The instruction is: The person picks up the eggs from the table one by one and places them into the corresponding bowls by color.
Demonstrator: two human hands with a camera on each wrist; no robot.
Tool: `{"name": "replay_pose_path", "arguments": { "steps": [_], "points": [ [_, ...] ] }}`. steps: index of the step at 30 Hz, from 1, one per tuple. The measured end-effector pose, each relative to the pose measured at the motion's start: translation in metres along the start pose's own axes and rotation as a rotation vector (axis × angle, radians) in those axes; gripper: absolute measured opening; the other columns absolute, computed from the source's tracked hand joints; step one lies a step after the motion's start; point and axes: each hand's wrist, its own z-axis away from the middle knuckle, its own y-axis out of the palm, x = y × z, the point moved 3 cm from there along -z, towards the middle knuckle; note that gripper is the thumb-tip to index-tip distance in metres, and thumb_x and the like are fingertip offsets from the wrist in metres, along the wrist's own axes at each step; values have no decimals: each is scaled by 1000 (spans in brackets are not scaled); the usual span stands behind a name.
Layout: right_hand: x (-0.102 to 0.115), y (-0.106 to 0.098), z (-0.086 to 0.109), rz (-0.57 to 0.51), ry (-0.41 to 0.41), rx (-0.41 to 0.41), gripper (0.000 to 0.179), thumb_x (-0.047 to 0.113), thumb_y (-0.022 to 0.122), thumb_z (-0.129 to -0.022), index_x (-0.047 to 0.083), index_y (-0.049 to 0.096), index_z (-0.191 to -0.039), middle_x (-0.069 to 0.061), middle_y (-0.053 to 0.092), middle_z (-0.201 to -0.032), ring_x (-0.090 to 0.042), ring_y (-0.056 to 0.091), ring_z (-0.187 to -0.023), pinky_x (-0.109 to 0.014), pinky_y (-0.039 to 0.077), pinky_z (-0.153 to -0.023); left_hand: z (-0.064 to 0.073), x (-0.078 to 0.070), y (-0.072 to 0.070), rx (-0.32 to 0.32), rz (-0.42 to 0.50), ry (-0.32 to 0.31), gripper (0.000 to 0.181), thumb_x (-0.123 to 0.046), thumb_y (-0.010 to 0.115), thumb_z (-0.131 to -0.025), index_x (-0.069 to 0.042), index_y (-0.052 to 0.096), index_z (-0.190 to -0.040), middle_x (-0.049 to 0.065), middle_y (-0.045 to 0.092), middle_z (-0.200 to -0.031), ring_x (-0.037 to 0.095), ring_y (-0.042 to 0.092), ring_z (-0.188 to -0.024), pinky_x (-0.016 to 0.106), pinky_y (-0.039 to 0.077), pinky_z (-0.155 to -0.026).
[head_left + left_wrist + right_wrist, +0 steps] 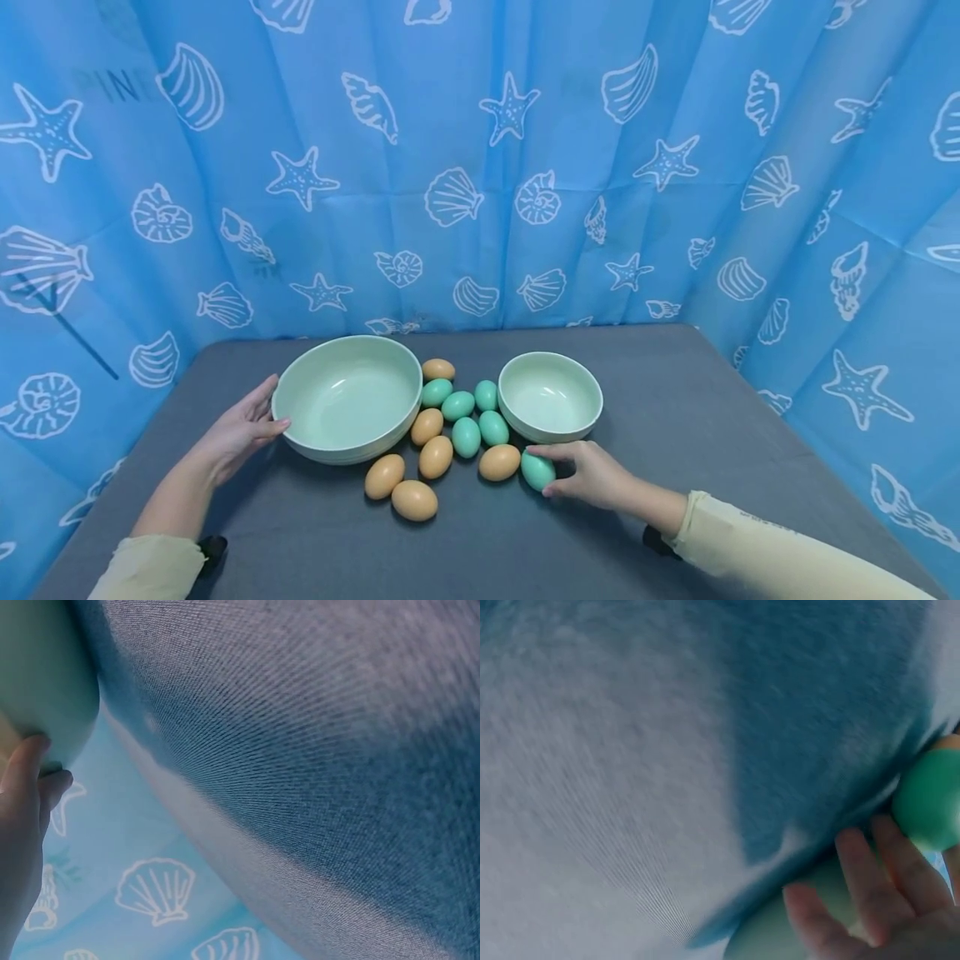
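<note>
At the left side of a large pale green bowl (352,400), my left hand (236,433) holds the wall, its thumb lapping the rim. The left wrist view shows fingertips (30,754) against the side of that bowl. My right hand (592,475) pinches a green egg (537,471) between thumb and forefinger, just in front of a smaller pale green bowl (550,396). In the right wrist view the green egg (930,799) is at the right edge, and the other fingers are spread beside the small bowl (787,930). Both bowls are empty inside.
Between the bowls lie several loose green eggs (466,437) and several brown eggs (415,501). One brown egg (499,462) sits right beside the pinched green one. A grey cloth (480,550) covers the table; a blue shell-patterned curtain (480,233) hangs behind it.
</note>
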Motion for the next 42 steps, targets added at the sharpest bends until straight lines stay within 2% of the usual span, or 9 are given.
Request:
{"name": "replay_pose_path", "arguments": {
  "steps": [3,7,9,13,15,21,29,39,42],
  "points": [
    [4,-3,-1,-37,16,22,57,15,81,-84,0,62,-136,-21,63,-134,-28,66,-113,-23,54,-74,-1,0,-1,-1,3,-8,93,-5,54,-102,-13,-21,-156,18,-21,-164,42,-9,-152,61,14,-121],
    [10,-7,-1,-83,28,45,57,14,80,-85,-1,61,-136,-22,62,-135,-12,65,-104,-22,51,-70,-1,-1,-2,-6,5,-20,92,-6,54,-103,-13,-21,-156,18,-21,-163,42,-9,-152,61,14,-121],
    [12,-8,-1,-93,26,54,57,14,80,-85,-2,60,-136,-22,62,-136,-14,65,-106,-22,52,-72,-1,-1,-2,-6,8,-27,92,-7,54,-103,-12,-20,-156,18,-21,-163,42,-9,-152,60,14,-121],
    [17,-9,-2,-114,23,63,57,13,79,-86,-5,59,-136,-23,61,-136,-31,63,-119,-23,55,-78,-1,-1,-2,-2,16,-34,93,-8,55,-102,-12,-20,-156,18,-21,-163,42,-9,-152,60,14,-121],
    [19,-10,-3,-119,16,64,57,12,79,-86,-6,59,-136,-24,61,-135,-35,63,-118,-23,55,-79,0,-1,-2,0,18,-25,93,-7,56,-102,-12,-20,-156,18,-20,-164,42,-8,-152,60,14,-121],
    [25,-13,-7,-141,32,65,55,10,78,-86,-5,60,-136,-24,62,-135,-33,65,-116,-21,55,-79,2,0,0,14,3,9,92,-5,55,-102,-9,-20,-156,20,-16,-164,42,-6,-152,57,17,-121],
    [42,-19,-17,-211,35,64,56,8,76,-87,-6,56,-138,-24,68,-123,-32,69,-110,-26,58,-78,1,1,0,9,6,3,92,-4,54,-102,-9,-20,-156,20,-17,-164,42,-6,-152,59,17,-121],
    [58,-22,-35,-252,51,59,58,9,77,-87,-3,56,-140,-24,66,-129,-37,65,-117,-36,60,-87,1,-1,0,2,11,-1,91,-4,54,-102,-9,-20,-156,20,-17,-164,42,-6,-152,61,16,-121],
    [64,-23,-39,-246,29,54,58,10,77,-88,-1,56,-141,-24,64,-132,-36,65,-118,-37,59,-90,0,-1,0,1,12,-3,91,-4,54,-102,-9,-20,-156,20,-17,-164,42,-6,-152,61,16,-121]
  ]
}}
